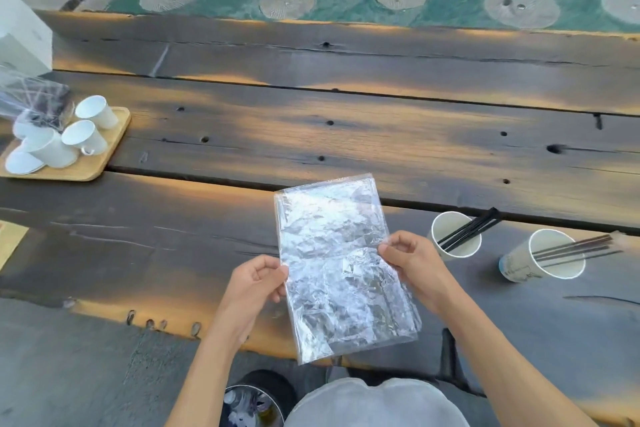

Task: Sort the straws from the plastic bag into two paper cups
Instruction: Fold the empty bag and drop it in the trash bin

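White box (20, 35): sitting far left of both hands at the table's back corner, cut off by the frame edge.
Second bag (33, 99): lying crumpled over the tray's far end, its dark contents hard to make out.
Wooden tray (104, 156): sitting well left of the left fingers, carrying white paper cups (85, 137) tipped on their sides; their count is unclear under the bag.
Wooden table (311, 107): stretching under everything, dark planks with knots and cracks.
Bin (252, 406): standing on the floor below the left forearm, partly cut off, contents blurred.
Left hand (258, 282): pinching the bag's left edge, thumb and fingertips closing together on the film.
Plastic bag (341, 267): hanging flat between the two hands, clear and wrinkled, appearing empty, though glare is hiding much of its inside.
Right hand (410, 260): gripping the bag's right edge, fingers clamping the film.
Near cup (453, 236): standing just right of the right fingers, holding black straws (471, 227) leaning over its rim.
Far cup (543, 260): sitting further right, tilting, holding dark brownish straws (575, 248); its printing is unreadable.
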`<state>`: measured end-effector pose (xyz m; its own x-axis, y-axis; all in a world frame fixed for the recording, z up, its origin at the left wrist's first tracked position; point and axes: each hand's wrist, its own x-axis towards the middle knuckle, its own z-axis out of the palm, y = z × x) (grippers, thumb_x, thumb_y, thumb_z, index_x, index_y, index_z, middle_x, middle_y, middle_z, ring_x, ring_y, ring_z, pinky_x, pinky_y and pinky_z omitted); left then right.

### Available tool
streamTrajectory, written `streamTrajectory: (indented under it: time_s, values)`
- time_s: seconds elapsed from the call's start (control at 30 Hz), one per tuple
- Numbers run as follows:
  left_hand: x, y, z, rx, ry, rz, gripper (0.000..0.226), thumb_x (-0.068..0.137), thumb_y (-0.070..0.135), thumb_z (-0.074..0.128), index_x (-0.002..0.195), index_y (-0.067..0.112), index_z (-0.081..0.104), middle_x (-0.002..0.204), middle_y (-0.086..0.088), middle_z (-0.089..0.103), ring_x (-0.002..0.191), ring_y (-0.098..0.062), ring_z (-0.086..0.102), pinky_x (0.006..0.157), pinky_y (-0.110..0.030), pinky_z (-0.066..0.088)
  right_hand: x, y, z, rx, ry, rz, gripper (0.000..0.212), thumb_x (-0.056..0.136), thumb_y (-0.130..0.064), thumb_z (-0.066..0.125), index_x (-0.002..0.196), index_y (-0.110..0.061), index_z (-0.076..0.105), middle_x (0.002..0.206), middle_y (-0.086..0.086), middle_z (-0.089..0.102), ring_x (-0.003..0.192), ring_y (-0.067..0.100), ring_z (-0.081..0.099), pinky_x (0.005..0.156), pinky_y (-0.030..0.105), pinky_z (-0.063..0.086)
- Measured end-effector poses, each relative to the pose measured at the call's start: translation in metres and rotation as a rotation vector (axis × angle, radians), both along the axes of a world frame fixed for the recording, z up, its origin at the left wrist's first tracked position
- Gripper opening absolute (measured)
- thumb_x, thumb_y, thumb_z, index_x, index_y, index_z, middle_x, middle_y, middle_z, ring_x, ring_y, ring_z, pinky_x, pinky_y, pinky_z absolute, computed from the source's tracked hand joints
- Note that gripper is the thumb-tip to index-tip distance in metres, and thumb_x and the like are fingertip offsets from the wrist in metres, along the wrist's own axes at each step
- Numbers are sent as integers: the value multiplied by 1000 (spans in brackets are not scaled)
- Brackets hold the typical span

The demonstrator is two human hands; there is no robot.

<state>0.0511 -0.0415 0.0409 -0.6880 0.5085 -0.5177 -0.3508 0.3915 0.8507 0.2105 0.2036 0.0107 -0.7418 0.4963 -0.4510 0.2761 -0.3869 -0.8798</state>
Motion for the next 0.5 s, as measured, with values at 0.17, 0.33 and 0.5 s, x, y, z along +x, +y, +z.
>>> streamTrajectory:
  time_s: [0.17,0.33,0.5]
  values:
    - [-1,1,-1,-5,-1,33,7,90,7,69,96,2,69,71,-10,65,64,-18,56,60,-31,46,1,-1,7,-11,21,15,12,83,-17,76,80,-11,66,73,15,52,67,26,39,55,28,32]
    - [-1,4,-1,1,-8,72,9,92,10,66,92,2,70,70,-11,62,64,-21,53,61,-34,43,1,1,15,10,23,31,10,90,-7,70,83,-6,63,66,10,49,55,14,38,41,19,29]
    - [2,7,2,23,-23,91,6,93,4,63,94,2,69,67,-10,61,61,-20,51,58,-32,42,2,3,19,14,0,22,8,90,-7,69,84,-4,65,62,6,52,54,14,39,42,18,29]
